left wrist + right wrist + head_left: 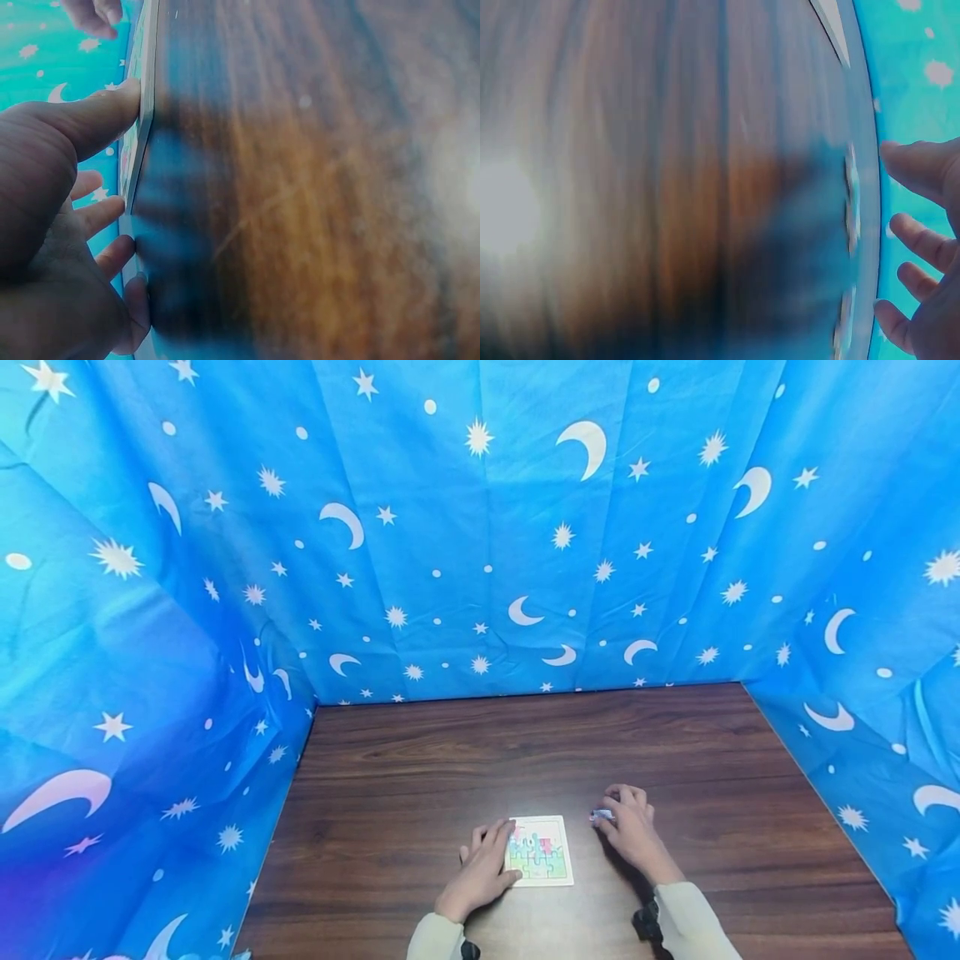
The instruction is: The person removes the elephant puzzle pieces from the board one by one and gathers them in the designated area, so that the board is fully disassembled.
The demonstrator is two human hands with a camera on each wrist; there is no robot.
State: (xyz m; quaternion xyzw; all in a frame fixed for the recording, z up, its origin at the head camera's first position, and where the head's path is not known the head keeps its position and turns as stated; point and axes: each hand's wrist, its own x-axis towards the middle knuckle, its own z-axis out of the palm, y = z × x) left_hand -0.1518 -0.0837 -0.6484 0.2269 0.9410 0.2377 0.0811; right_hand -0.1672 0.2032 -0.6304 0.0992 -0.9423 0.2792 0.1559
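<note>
A small square jigsaw puzzle (536, 852) with a pale frame lies flat on the table, showing green, blue and pink printed pieces. My left hand (482, 868) rests along its left side, thumb at the near left corner and forefinger at the far left. In the left wrist view the thumb (112, 116) touches the board's edge. To the right of the puzzle, my right hand (630, 827) hovers over loose puzzle pieces (602, 816), partly hidden under its fingers. The right wrist view shows a piece (852, 199) on the table, apart from the spread fingers.
The dark wood-grain table (420, 760) extends around both hands. Blue cloth (525, 527) with white moons and stars hangs along its back and both sides. A black strap (647, 922) sits at the right wrist.
</note>
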